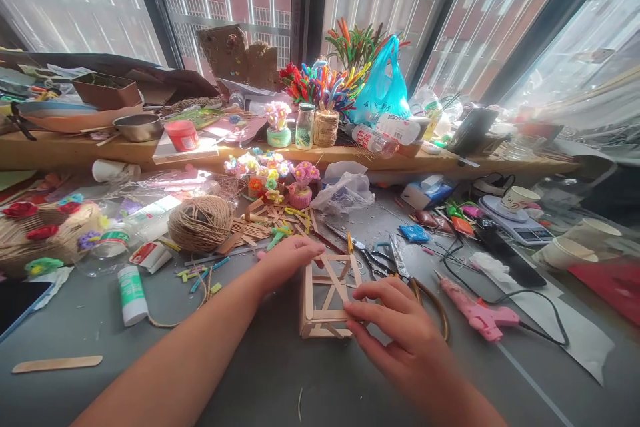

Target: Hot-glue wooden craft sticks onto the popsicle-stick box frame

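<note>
A small box-shaped frame of popsicle sticks (309, 293) stands on the grey table in front of me, with slanting sticks across its top and side. My left hand (287, 260) grips its far left corner, the thumb along the top edge and the other fingers partly hidden behind. At the near right corner, my right hand (395, 317) pinches the frame between thumb and fingers, touching the lower end of a diagonal stick (334, 280). Just beyond the frame lie scissors (397, 253) and a second pair of dark-handled cutters (367, 255).
A pink hot glue gun (477, 310) with its cord lies at right, near a kitchen scale (517, 220). Left are a twine ball (200, 221), a glue stick (133, 295) and a loose popsicle stick (57, 364). A cluttered wooden ledge (250, 159) runs along the back.
</note>
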Demonstrator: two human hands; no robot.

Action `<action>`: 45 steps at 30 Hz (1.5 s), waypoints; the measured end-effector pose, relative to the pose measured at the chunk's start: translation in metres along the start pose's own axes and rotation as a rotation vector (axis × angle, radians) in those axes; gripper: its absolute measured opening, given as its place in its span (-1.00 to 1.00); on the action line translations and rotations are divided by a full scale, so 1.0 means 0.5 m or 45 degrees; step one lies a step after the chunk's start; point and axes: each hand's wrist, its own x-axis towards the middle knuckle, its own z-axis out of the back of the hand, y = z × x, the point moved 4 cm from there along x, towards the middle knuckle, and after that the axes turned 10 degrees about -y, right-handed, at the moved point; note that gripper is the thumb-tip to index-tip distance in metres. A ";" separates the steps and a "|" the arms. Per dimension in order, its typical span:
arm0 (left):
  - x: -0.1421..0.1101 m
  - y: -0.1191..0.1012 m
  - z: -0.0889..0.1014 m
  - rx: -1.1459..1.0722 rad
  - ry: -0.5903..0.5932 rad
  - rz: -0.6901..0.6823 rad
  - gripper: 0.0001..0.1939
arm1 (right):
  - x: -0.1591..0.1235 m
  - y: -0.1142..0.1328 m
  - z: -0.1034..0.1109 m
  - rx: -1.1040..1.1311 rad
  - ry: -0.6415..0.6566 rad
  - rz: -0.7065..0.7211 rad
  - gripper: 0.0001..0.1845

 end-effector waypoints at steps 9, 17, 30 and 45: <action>0.001 -0.001 -0.006 -0.009 0.054 0.003 -0.63 | -0.013 -0.013 -0.006 0.069 -0.048 -0.055 -0.75; -0.001 0.000 -0.006 -0.025 0.060 -0.010 -0.59 | -0.018 -0.015 -0.008 0.075 -0.081 -0.059 -0.80; -0.010 -0.010 -0.008 -0.038 0.036 -0.027 -0.65 | -0.020 -0.012 -0.008 0.093 -0.063 -0.080 -0.76; -0.003 0.001 -0.012 -0.031 0.115 -0.033 -0.62 | -0.025 -0.012 -0.012 0.104 -0.079 -0.107 -0.78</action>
